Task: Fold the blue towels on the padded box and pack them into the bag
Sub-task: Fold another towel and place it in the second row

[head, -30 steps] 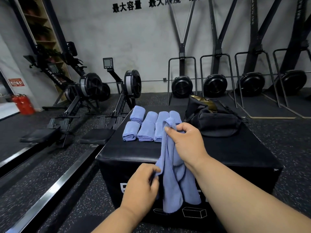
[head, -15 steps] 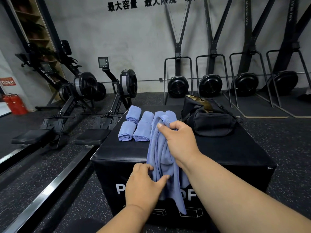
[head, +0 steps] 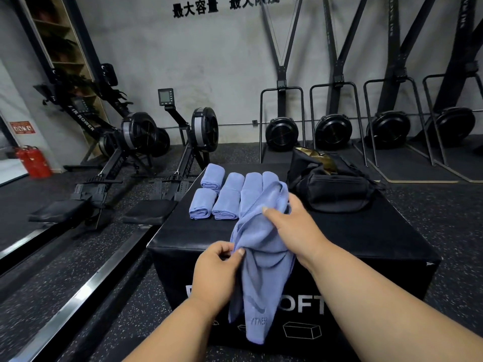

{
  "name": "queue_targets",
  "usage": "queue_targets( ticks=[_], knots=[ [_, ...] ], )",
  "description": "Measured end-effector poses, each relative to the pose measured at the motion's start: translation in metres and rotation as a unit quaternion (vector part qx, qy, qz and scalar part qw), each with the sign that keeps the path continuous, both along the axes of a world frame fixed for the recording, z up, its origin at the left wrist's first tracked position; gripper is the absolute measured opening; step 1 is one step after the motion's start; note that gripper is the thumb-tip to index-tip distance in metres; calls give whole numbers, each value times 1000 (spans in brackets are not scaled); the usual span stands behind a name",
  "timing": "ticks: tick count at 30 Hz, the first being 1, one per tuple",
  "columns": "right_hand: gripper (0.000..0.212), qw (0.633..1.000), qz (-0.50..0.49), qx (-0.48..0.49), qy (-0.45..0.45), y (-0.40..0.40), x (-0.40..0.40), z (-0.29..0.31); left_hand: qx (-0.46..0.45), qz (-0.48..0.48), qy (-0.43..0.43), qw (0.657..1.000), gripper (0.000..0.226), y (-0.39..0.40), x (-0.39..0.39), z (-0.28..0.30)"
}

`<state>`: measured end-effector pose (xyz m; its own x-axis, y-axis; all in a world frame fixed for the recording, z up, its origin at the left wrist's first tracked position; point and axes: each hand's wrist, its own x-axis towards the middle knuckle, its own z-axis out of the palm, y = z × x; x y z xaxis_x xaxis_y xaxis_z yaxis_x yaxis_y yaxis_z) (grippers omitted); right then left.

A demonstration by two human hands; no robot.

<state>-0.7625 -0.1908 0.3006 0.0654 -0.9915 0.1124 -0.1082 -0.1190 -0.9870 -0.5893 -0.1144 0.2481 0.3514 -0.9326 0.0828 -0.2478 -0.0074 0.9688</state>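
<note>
Flanking the held towel [head: 261,257] — folded towels [head: 214,202], black bag [head: 332,189].

**Gym corner, pretty dark setup**

Grey concrete wall [head: 209,61] at the back with black Chinese lettering [head: 196,7] up top. The floor is black speckled rubber [head: 65,270]. Two rowing machines [head: 167,142] sit on the left, one with a small monitor [head: 165,96] on an arm. Along the wall to the right there's a row of ski machines [head: 333,131] with round black fan housings. Wooden shelves [head: 56,37] far left, red fire extinguishers [head: 32,162] below them.
</note>
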Motion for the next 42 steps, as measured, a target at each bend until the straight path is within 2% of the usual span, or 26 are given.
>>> queue_targets(
  ticks=[2,4,6,7,8,10,13,15,19,25,35,42],
  knots=[
    [67,997,46,29,53,6,-2,-10,17,-1,56,998,9,-5,1,7],
    [79,982,56,72,167,14,-7,-13,37,-6,148,988,13,-11,1,14],
    [75,948,30,74,309,25,-10,-12,48,-6,223,974,15,-16,1,23],
    [66,940,13,42,338,30,-9,-11,52,-6,235,971,16,-19,2,26],
    [53,947,9,5,321,37,-5,-11,55,-5,238,970,16,-21,1,28],
    [34,972,64,-42,221,48,5,-12,65,-1,237,969,16,-23,-1,32],
    [25,977,166,-30,133,58,15,-16,83,17,244,966,12,-24,-2,36],
    [25,977,173,-25,121,61,17,-19,95,20,260,961,9,-22,-1,40],
    [26,982,151,-25,108,63,19,-23,118,-29,306,944,17,-16,1,48],
    [19,990,107,-36,83,58,17,-17,88,-43,397,912,38,-9,10,55],
    [24,994,83,-35,68,57,14,-9,53,-115,444,887,56,7,5,66],
    [11,994,62,-29,80,55,8,-3,29,-142,405,903,52,15,2,72]
  ],
)
